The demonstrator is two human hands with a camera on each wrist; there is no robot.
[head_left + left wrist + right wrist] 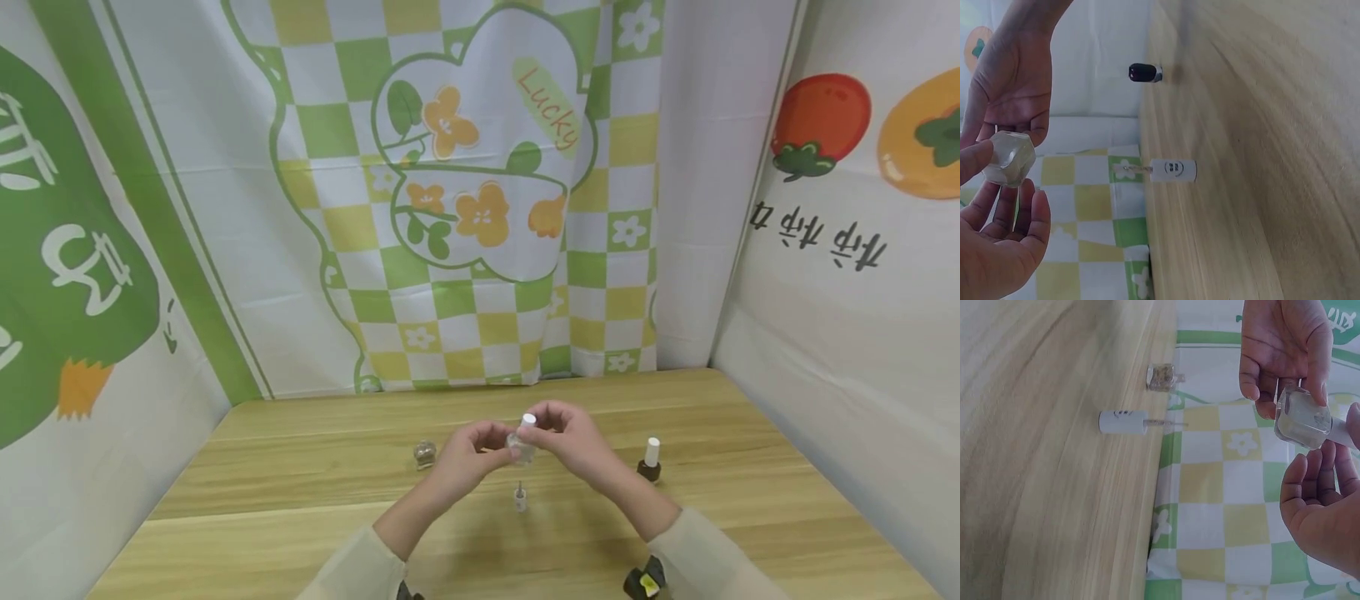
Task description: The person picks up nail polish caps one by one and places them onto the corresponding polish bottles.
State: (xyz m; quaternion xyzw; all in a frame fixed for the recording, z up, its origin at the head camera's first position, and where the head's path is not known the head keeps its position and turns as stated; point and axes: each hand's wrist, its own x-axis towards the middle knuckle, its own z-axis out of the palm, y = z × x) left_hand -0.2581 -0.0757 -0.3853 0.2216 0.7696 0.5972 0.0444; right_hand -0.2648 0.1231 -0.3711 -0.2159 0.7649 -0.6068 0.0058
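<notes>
Above the table, a clear glass nail polish bottle (521, 451) with whitish contents and a white cap (528, 420) is held between both hands. My left hand (468, 458) pinches the bottle's glass body between thumb and fingers. The right hand (570, 442) holds the white cap at the top, its thumb and fingers around it in the right wrist view. Just below them, a second white cap (1174, 170) with a drawn face stands on the table, its brush (1169, 424) pointing up. To the left sits a small uncapped nail polish bottle (1161, 377) with glittery contents.
A dark nail polish bottle (649, 468) with a white cap stands on the wooden table (300, 467) to the right. Patterned cloths (480, 317) hang behind and at both sides. A black strap with a yellow mark (645, 581) shows beside the right sleeve.
</notes>
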